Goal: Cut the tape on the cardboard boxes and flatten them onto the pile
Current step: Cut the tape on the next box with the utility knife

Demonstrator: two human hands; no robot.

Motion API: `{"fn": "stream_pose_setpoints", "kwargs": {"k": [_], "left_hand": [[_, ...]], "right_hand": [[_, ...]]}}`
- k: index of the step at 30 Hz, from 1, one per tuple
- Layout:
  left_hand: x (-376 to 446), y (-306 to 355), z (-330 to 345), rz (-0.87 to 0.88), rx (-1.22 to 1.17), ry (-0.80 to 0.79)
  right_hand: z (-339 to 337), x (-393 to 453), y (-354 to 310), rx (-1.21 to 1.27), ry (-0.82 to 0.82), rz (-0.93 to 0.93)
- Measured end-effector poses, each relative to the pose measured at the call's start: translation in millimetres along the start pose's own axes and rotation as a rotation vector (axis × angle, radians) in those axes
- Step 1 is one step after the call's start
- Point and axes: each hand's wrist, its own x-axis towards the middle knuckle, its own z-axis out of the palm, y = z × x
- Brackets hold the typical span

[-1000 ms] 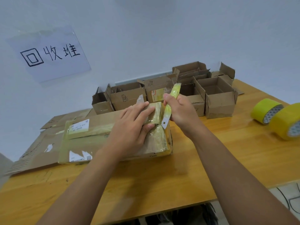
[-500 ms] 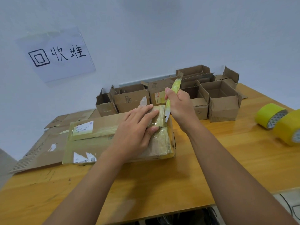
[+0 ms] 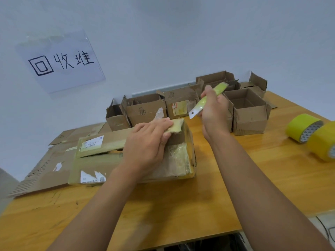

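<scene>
- Left hand (image 3: 146,142) rests on a long taped box (image 3: 179,160) lying on the desk (image 3: 181,205), fingers gripping a raised end flap (image 3: 176,125).
- Right hand (image 3: 214,113) is closed around a yellow-green knife (image 3: 208,99), blade exposed, held clear above the box.
- Box label (image 3: 91,144) carries print too blurred to read.
- Flattened cardboard (image 3: 45,171) lies left of the box; open boxes (image 3: 248,113) stand behind.
- Wall sign (image 3: 61,62) reads "回收堆".
- Two yellow tape rolls (image 3: 304,127) sit at right.
</scene>
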Motion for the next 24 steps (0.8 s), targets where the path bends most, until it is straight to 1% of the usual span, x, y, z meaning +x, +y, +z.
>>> {"fn": "stream_pose_setpoints", "kwargs": {"k": [1,4,5,6,9,13,15,17,18,20,22,24], "left_hand": [[2,1,0,-0.006,0.005,0.033],[5,1,1,0.001,0.037,0.053],[7,0,2,0.003,0.044,0.047],[8,-1,3,0.004,0.052,0.040],[10,-2,3,0.014,0.073,0.020],[11,-4,5,0.022,-0.020,-0.016],[13,-4,6,0.003,0.030,0.047],[14,-2,8,-0.049,0.163,0.142],[14,-1,8,-0.074,0.209,0.164],[13,1,10,-0.108,0.227,0.169],[13,1,12,-0.144,0.197,0.152],[12,0,16,-0.168,0.162,0.117]], "right_hand": [[-6,-3,0,0.048,-0.009,0.028],[-17,-21,7,0.068,-0.218,0.068],[-19,-26,10,0.066,-0.268,0.076],[-20,-30,11,0.066,-0.283,0.086],[-22,-32,14,0.121,-0.241,0.119],[-19,-29,11,0.300,-0.217,0.169],[-21,-26,8,0.462,-0.208,0.149],[-24,-23,5,0.557,-0.223,0.084],[-25,-22,6,0.540,-0.226,0.048],[-26,-25,10,0.414,-0.215,-0.032],[-25,-31,19,0.220,-0.211,-0.159],[-23,-37,26,0.030,-0.277,-0.309]]}}
